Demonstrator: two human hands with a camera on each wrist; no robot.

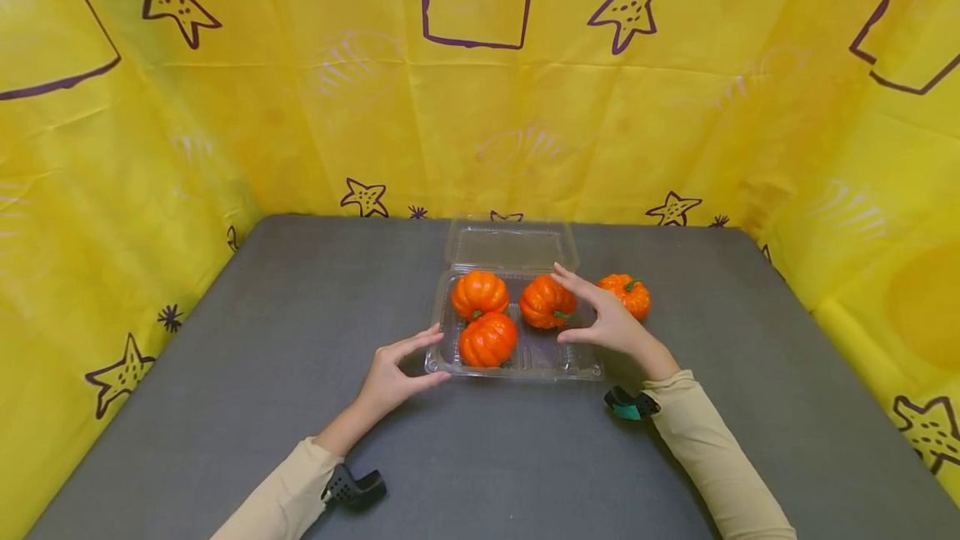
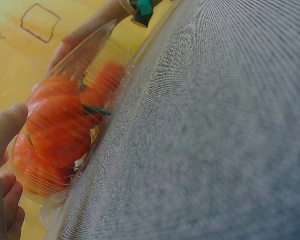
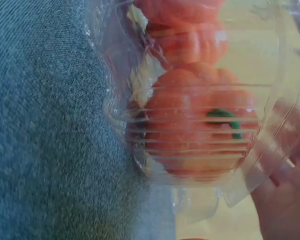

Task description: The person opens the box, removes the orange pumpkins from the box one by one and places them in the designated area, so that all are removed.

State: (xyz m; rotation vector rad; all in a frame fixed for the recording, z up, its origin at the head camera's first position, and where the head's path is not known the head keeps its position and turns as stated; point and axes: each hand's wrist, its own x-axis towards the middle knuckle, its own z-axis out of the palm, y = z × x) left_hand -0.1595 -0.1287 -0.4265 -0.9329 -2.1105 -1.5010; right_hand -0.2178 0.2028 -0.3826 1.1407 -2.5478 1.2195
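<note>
A clear plastic clamshell box [image 1: 555, 361] lies on the grey table, its lid [image 1: 513, 245] folded back. Two small orange pumpkins, one behind [image 1: 478, 294] and one in front [image 1: 488, 340], sit in its left half. A third pumpkin [image 1: 543, 303] with a green stem sits at the back of the right half. My left hand [image 1: 392, 372] is at the box's left side, thumb by the front corner and fingers extended along the edge. Over the right side, my right hand [image 1: 609, 322] has thumb and fingers spread apart beside the third pumpkin, gripping nothing.
Another orange pumpkin [image 1: 625, 295] lies on the table to the right of the box, partly behind my right hand. Yellow patterned cloth [image 1: 465, 132] rises behind the table [image 1: 337, 290] and along both sides.
</note>
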